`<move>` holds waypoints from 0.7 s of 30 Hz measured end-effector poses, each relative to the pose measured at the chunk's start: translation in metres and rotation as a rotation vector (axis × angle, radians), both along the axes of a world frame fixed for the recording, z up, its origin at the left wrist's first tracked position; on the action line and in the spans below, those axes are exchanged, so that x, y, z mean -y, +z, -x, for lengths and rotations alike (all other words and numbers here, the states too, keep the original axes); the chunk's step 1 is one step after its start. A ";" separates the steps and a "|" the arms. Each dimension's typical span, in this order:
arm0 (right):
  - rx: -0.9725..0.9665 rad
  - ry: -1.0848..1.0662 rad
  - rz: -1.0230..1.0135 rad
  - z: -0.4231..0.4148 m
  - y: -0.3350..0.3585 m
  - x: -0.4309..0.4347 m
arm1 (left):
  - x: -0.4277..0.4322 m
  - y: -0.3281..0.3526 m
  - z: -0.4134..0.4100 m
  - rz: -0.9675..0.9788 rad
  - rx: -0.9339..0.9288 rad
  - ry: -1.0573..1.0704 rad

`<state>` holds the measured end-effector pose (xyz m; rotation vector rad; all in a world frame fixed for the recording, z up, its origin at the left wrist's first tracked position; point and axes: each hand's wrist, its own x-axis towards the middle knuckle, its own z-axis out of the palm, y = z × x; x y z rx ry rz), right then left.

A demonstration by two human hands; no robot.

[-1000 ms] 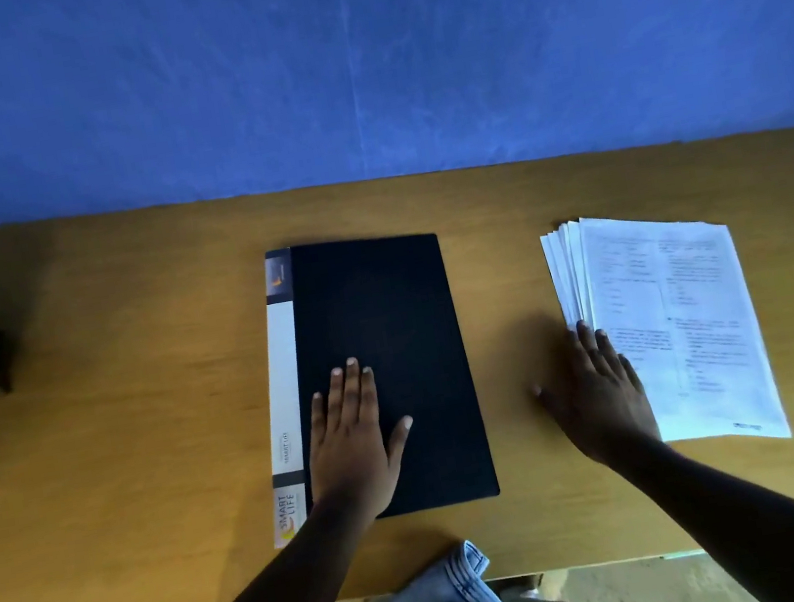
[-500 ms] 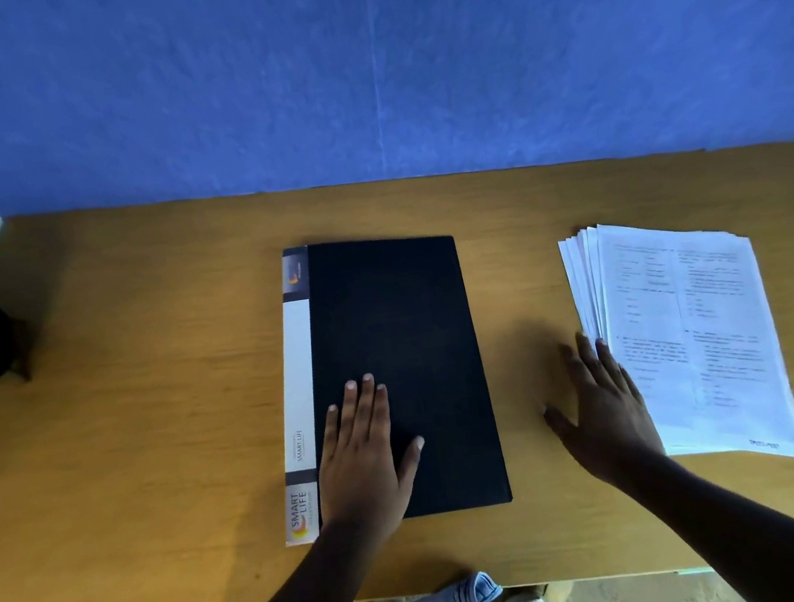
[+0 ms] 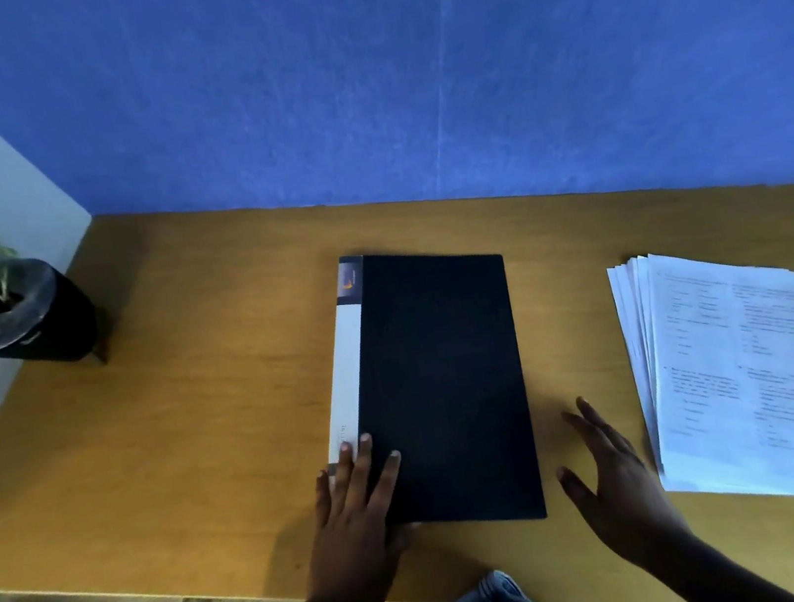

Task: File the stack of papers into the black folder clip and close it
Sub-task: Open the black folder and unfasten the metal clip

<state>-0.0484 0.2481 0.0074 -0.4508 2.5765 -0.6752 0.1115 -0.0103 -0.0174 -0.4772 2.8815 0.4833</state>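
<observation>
A closed black folder [image 3: 441, 382] with a white spine strip lies flat in the middle of the wooden desk [image 3: 198, 436]. My left hand [image 3: 360, 509] rests flat on its near left corner, fingers spread over the spine and cover. To the right lies a fanned stack of printed white papers [image 3: 740, 376]. My right hand [image 3: 615, 479] hovers open over the bare desk between the folder's right edge and the papers, touching neither. The folder's clip is hidden inside.
A small plant in a black pot [image 3: 18, 319] stands at the desk's far left corner by the pale side wall. A blue wall [image 3: 399, 66] backs the desk. The desk's near edge runs just below my hands, with floor beyond.
My left hand has slid from the folder's cover toward its near left corner and spine. My right hand has left the papers' edge and moved toward the folder. The view has swung left.
</observation>
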 end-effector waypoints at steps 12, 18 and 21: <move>-0.030 -0.074 0.079 0.025 0.006 -0.001 | -0.027 0.024 0.008 -0.583 -0.382 0.041; -0.009 -0.044 0.050 0.014 0.000 -0.001 | -0.039 0.036 -0.010 -0.666 -0.581 0.443; -0.003 -0.011 0.015 0.011 -0.001 0.000 | -0.045 0.043 -0.018 -0.699 -0.591 0.927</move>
